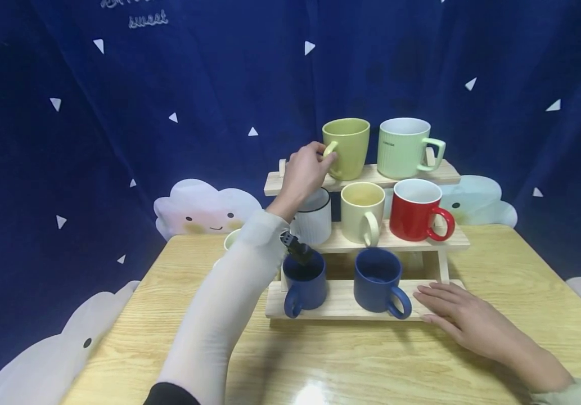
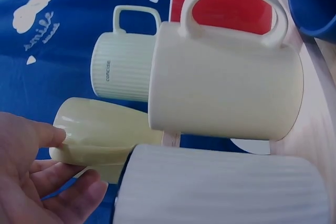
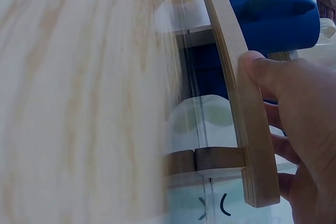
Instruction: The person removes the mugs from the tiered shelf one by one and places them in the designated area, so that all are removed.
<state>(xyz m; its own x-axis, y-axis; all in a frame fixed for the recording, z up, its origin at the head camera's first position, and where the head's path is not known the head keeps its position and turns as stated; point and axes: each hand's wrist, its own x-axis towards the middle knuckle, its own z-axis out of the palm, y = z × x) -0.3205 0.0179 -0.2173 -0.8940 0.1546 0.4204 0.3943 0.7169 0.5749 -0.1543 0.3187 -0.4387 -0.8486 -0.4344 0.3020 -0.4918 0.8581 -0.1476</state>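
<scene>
At the top left of the wooden tiered rack, my left hand pinches the handle of a yellow-green mug, which stands upright on the top shelf. The left wrist view shows the thumb and fingers about that mug's handle side. My right hand rests on the right end of the bottom shelf with its fingers fairly straight. In the right wrist view its thumb touches the front edge of the shelf board. A dark blue mug stands just left of the right hand.
Beside the yellow-green mug is a pale green ribbed mug. The middle shelf bears a white ribbed mug, a cream mug and a red mug. Another blue mug stands below. A pale cup shows partly behind my left sleeve.
</scene>
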